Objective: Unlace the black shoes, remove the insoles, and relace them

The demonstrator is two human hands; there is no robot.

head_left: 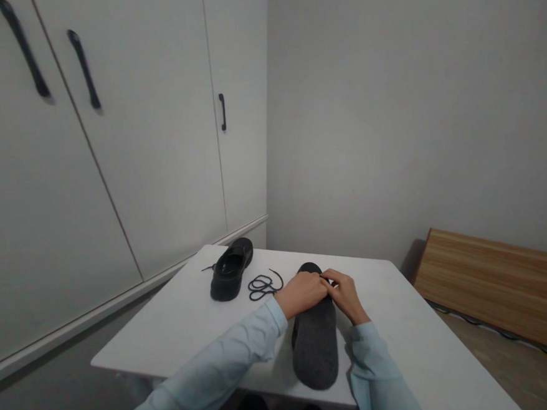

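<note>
Where our two hands meet: it's over the far part of the near shoe [314, 346], lower middle of the frame, fingertips crowding one small spot.
Left hand: our left hand [303, 292] lies across the shoe, back up, fingers curled down; that placing probably steadies it, though what the fingers hold is hidden and we cannot tell.
Right hand: in from the right, our right hand [345, 292] has thumb and forefinger bent close together, a neat pinching shape; whether anything sits between them is too small to call.
Near shoe: lengthwise on the white table [207, 334] it points away from us, broad grey face in view, a lie that seems to suit both hands reaching its far part.
Loose lace: look left of our left wrist, the loose lace [263, 285] sits in loops between the shoes, perhaps put there to stay clear of our sleeves.
Other shoe: left of centre, the other shoe [225, 286] shows its opening, a thin dark end [208, 268] poking out at its left; parked well apart, it leaves us elbow room.
</note>
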